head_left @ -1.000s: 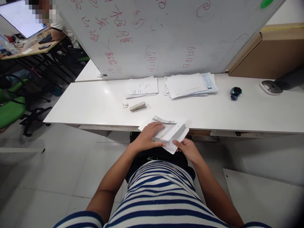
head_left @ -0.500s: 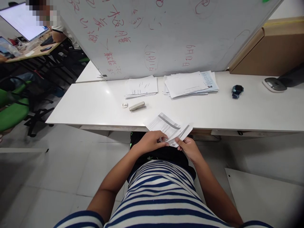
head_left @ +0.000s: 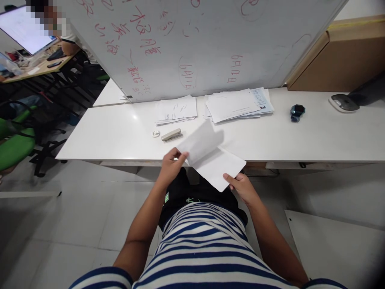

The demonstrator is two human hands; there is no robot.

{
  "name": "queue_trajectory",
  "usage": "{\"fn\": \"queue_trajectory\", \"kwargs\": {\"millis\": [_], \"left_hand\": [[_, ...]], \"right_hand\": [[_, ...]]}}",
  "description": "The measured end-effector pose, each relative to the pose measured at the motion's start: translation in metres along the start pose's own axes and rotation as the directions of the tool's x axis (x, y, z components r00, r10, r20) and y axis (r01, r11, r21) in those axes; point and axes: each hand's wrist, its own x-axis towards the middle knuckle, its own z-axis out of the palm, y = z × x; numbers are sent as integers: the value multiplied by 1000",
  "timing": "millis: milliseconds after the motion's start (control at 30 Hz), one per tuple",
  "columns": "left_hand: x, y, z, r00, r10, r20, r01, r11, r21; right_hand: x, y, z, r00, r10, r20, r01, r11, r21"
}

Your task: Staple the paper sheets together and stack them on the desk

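Between my hands, over the front edge of the white desk, is a paper sheaf with its blank white side showing. My left hand pinches a lifted, curled sheet of paper at its left edge. With the thumb on top, my right hand grips the lower right corner of the sheaf. Just beyond the lifted sheet lies a beige stapler, with a small white round object to its left. How many sheets I hold cannot be made out.
Two stacks of paper, a left one and a right one, lie before a whiteboard. Farther right are a dark watch, a computer mouse and a cardboard box. A person sits at the upper left.
My left hand has moved left and up, opening out a sheet. The printed side seen before is replaced by blank white paper. My right hand stays near the same place, still gripping.
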Motion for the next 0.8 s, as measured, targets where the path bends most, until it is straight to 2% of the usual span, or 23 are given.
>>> {"fn": "queue_trajectory", "kwargs": {"millis": [100,200,300,367,467,533,600,667,733,800], "left_hand": [[13,1,-22,963,-2,-269,-36,990,-138],[19,4,-42,899,14,-437,-90,984,-152],[17,7,-49,872,29,-489,-108,985,-133],[11,9,-45,882,41,-469,-106,988,-112],[-3,10,-30,935,90,-342,-115,992,-53],[-13,11,-15,968,161,-193,-159,987,28],[-22,10,1,972,235,5,-234,966,113],[-30,8,16,942,256,217,-295,940,172],[-35,5,30,896,201,396,-298,933,201],[-38,2,39,843,130,522,-270,942,201]], "right_hand": [[0,1,-5,999,32,1,-32,999,19],[0,2,-9,999,50,18,-50,998,30],[0,3,-9,997,63,48,-65,997,33],[1,3,-8,994,73,77,-75,997,24],[2,2,-4,991,70,118,-70,998,-3],[3,2,-2,991,39,126,-36,999,-26],[5,2,0,994,-7,106,11,999,-38],[6,2,2,997,-34,74,36,999,-20],[7,2,3,998,-23,65,22,1000,16],[8,3,4,997,6,81,-10,999,49]]}}
